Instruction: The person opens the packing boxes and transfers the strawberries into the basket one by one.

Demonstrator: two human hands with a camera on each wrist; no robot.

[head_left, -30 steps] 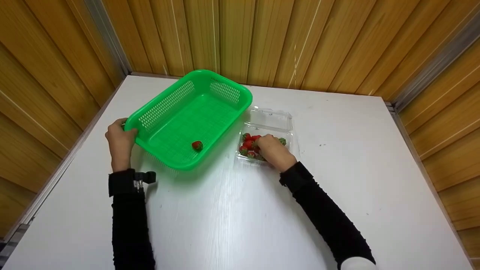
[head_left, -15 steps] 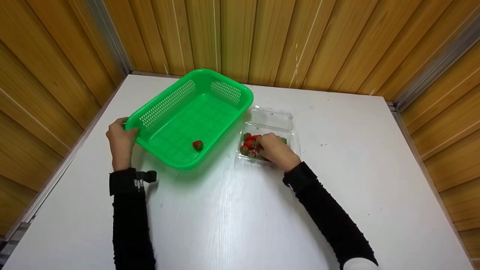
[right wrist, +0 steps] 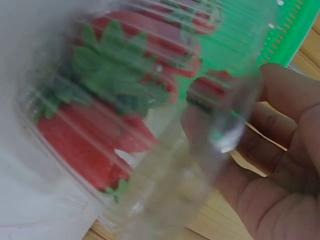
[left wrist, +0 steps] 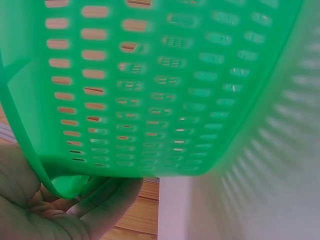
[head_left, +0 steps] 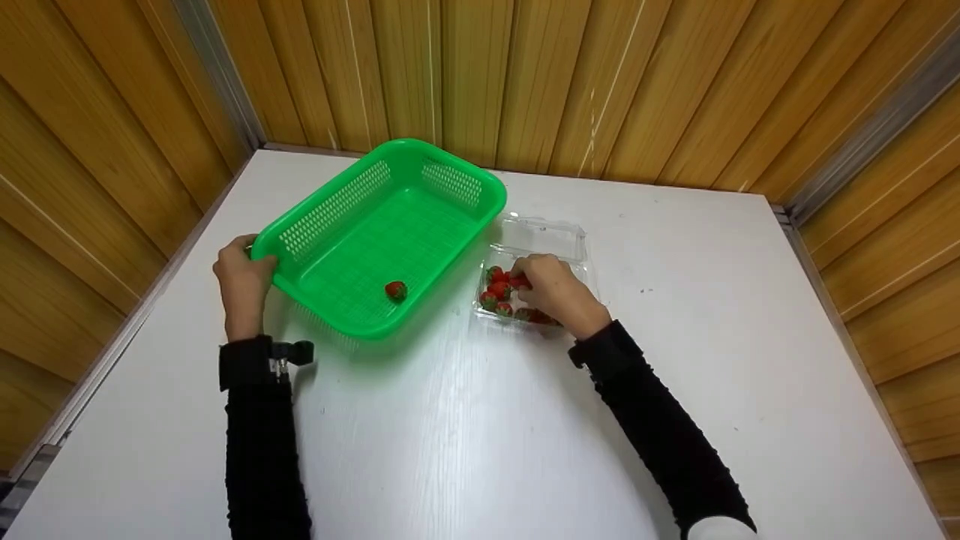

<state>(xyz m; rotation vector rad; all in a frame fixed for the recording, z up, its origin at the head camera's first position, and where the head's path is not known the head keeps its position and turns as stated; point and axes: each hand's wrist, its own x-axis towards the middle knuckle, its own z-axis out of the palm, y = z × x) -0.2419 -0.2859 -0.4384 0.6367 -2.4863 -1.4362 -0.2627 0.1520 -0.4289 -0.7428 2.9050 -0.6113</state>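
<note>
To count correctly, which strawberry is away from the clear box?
The lone strawberry inside the green basket; the other strawberries are in or at the clear box.

Wood-grain walls (head_left: 525, 82) border a white table (head_left: 420, 450) on three sides.

Bare white table (head_left: 439, 450) spreads between the forearms and right of the clear box (head_left: 487, 318), room for a hand to pass. Between box and green basket (head_left: 375, 240) runs only a narrow gap, and the basket's raised rim bars a low path inside. The left hand (head_left: 244, 283) blocks its near-left corner; the right hand (head_left: 559, 296) covers the box's right part. Through blurred plastic, clearance around the right fingertips is hard to judge.
</note>
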